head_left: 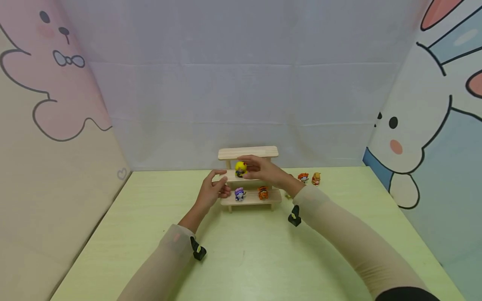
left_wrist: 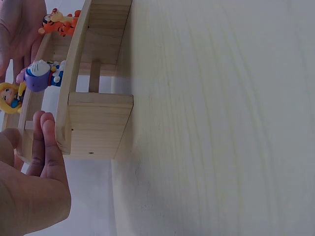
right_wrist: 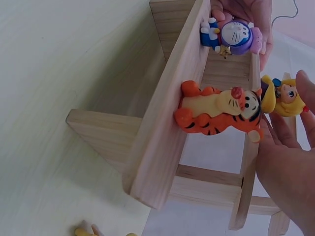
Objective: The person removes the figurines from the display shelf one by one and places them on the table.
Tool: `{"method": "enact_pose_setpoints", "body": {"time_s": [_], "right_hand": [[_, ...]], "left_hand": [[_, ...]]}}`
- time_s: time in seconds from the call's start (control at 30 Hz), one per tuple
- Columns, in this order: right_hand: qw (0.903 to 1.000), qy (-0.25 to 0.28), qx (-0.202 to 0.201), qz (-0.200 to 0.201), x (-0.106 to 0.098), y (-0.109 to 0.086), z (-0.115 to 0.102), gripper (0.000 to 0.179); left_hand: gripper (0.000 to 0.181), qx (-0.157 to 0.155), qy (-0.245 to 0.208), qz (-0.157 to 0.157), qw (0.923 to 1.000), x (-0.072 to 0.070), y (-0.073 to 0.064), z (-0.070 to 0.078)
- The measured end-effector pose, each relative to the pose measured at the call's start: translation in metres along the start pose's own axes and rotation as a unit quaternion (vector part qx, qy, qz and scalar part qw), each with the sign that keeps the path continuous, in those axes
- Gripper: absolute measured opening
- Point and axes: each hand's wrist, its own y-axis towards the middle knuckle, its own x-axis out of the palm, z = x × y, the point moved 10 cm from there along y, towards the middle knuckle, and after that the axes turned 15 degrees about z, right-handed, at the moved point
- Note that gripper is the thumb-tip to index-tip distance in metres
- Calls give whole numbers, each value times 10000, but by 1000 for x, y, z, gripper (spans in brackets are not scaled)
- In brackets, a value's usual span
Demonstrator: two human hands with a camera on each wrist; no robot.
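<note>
A small three-tier wooden display shelf (head_left: pixel 250 197) stands on the table. My right hand (head_left: pixel 265 170) reaches across to the middle tier and holds a yellow-haired figurine (right_wrist: pixel 290 96) between thumb and fingers, its base close over the board. At the shelf's left end, my left hand (head_left: pixel 211 190) grips the edge of the middle tier, two fingers (left_wrist: pixel 50 142) along the end of the lower tier. A cat figurine in a purple hood (left_wrist: pixel 42 74) sits at the left of the lower tier. To its right is an orange striped tiger figurine (right_wrist: pixel 221 109).
Right of the shelf, partly behind my right wrist, several small figurines lie or stand on the table (head_left: pixel 150 234), among them a red-haired one (head_left: pixel 303 177) and an orange-yellow one (head_left: pixel 316 179). A pale curtain (head_left: pixel 241 92) hangs behind, with cartoon-printed panels on both sides.
</note>
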Motion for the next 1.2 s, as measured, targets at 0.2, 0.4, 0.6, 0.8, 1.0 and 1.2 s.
{"method": "enact_pose_setpoints", "body": {"time_s": [0.2,0.4,0.6,0.8,1.0,1.2], "right_hand": [[9999,-81,-144,15,7,5,-2,55],[9999,24,-73,149,9,8,-1,49],[9995,42,-32,297,8,9,1,46],[9992,86,51,387,7,7,1,43],[9989,50,39,468,4,4,1,42],[9987,26,-17,503,3,2,-2,42]], "left_hand": [[42,-42,22,-111,9999,1,0,2],[43,49,30,4,10000,0,-1,1],[40,193,56,84,9998,0,-2,3],[41,143,-17,68,9999,0,-2,2],[42,53,-24,45,10000,1,-2,1],[42,-89,12,-43,10000,0,-1,1]]}}
